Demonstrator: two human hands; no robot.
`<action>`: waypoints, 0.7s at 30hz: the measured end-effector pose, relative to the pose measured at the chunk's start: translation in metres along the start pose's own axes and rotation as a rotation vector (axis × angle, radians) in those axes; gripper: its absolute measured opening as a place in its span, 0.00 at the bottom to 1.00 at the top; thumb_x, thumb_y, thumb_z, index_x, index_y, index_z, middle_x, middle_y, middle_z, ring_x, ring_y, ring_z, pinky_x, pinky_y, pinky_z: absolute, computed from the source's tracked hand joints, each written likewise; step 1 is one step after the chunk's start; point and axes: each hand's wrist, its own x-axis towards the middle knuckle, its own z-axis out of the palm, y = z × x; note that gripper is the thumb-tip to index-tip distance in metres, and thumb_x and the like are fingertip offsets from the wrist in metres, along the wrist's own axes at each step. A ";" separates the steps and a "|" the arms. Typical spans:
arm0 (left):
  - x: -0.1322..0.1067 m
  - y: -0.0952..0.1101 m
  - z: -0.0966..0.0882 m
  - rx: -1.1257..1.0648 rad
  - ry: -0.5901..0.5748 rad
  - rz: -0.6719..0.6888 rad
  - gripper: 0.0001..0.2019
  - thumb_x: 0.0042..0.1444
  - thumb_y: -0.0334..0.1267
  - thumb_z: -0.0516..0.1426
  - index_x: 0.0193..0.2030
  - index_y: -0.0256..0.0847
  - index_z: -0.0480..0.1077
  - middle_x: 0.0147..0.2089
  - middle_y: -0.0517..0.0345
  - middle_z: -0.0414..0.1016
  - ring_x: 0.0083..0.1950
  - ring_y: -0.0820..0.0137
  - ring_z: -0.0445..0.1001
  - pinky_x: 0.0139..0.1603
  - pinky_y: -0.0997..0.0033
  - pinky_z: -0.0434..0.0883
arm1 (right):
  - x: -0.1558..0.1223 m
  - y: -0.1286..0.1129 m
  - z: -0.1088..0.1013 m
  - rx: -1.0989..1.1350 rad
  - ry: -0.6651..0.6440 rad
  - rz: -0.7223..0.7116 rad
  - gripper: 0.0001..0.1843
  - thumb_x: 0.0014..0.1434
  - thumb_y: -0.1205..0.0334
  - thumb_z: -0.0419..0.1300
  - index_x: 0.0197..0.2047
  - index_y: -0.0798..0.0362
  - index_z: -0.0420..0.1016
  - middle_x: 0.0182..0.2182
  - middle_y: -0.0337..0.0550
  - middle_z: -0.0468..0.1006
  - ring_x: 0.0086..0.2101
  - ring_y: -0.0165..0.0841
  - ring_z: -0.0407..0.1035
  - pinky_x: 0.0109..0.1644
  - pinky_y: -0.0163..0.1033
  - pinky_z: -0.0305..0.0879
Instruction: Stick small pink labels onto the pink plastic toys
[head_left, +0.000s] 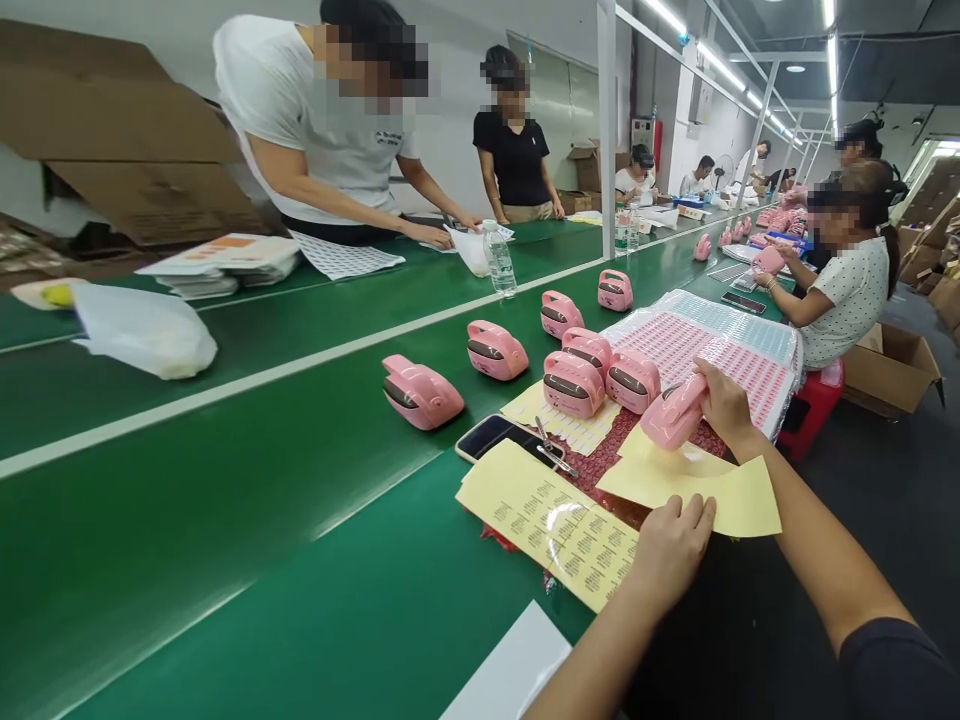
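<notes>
Dark short sleeve [898, 668], bare forearms [832, 548]

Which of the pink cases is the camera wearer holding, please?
It is the pink case gripped in the wearer's right hand; the seven others spread just beyond it have no hand touching them.

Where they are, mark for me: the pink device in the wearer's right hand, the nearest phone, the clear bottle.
Held pink device [672, 414]: head view, on its body.
Nearest phone [495, 434]: head view, on its dark screen.
Clear bottle [500, 264]: head view, mid-side.
</notes>
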 end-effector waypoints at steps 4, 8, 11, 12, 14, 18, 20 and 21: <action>0.008 0.008 0.008 0.013 -0.069 -0.097 0.16 0.56 0.25 0.52 0.51 0.32 0.70 0.49 0.50 0.77 0.32 0.69 0.73 0.28 0.72 0.72 | -0.004 0.002 -0.003 -0.051 -0.016 -0.058 0.25 0.60 0.76 0.48 0.58 0.50 0.67 0.43 0.46 0.78 0.39 0.36 0.73 0.38 0.35 0.68; 0.015 0.012 0.015 0.034 -0.143 -0.211 0.19 0.54 0.25 0.53 0.54 0.25 0.68 0.53 0.41 0.75 0.39 0.62 0.75 0.34 0.68 0.73 | -0.007 0.000 0.000 -0.098 -0.070 -0.133 0.23 0.60 0.76 0.49 0.54 0.49 0.72 0.41 0.46 0.79 0.35 0.34 0.72 0.34 0.33 0.65; 0.018 0.015 0.020 0.031 -0.204 -0.271 0.20 0.54 0.25 0.53 0.54 0.22 0.68 0.53 0.37 0.75 0.40 0.61 0.75 0.38 0.65 0.73 | -0.006 0.000 0.000 -0.120 -0.120 -0.195 0.23 0.60 0.75 0.50 0.55 0.47 0.72 0.41 0.45 0.79 0.35 0.32 0.72 0.33 0.32 0.63; 0.020 0.016 0.022 0.028 -0.224 -0.292 0.21 0.54 0.25 0.53 0.55 0.21 0.67 0.52 0.35 0.75 0.40 0.61 0.75 0.38 0.65 0.72 | -0.005 -0.001 -0.001 -0.125 -0.139 -0.218 0.23 0.61 0.74 0.51 0.55 0.46 0.71 0.41 0.45 0.79 0.34 0.32 0.71 0.32 0.31 0.62; 0.022 0.017 0.025 0.022 -0.259 -0.337 0.21 0.54 0.24 0.52 0.55 0.19 0.66 0.49 0.34 0.76 0.40 0.61 0.75 0.38 0.65 0.72 | -0.001 -0.003 -0.003 -0.135 -0.178 -0.267 0.23 0.61 0.73 0.51 0.56 0.44 0.71 0.40 0.43 0.79 0.32 0.30 0.71 0.30 0.31 0.60; 0.026 0.019 0.030 0.003 -0.305 -0.409 0.20 0.56 0.24 0.50 0.56 0.23 0.67 0.52 0.34 0.74 0.43 0.61 0.74 0.38 0.65 0.71 | 0.009 -0.009 -0.006 -0.150 -0.241 -0.354 0.25 0.62 0.72 0.49 0.58 0.43 0.68 0.39 0.43 0.79 0.31 0.29 0.70 0.28 0.30 0.57; 0.028 0.019 0.032 -0.011 -0.320 -0.440 0.20 0.57 0.25 0.50 0.56 0.26 0.67 0.53 0.35 0.74 0.44 0.60 0.74 0.38 0.65 0.71 | 0.014 -0.013 -0.006 -0.154 -0.261 -0.383 0.25 0.62 0.73 0.48 0.60 0.44 0.67 0.40 0.44 0.78 0.31 0.29 0.70 0.28 0.30 0.58; 0.029 0.019 0.032 -0.019 -0.329 -0.456 0.19 0.58 0.26 0.50 0.57 0.28 0.67 0.53 0.36 0.73 0.44 0.60 0.74 0.36 0.66 0.71 | 0.015 -0.015 -0.006 -0.155 -0.270 -0.396 0.25 0.63 0.73 0.47 0.60 0.45 0.66 0.39 0.45 0.78 0.31 0.29 0.70 0.28 0.30 0.58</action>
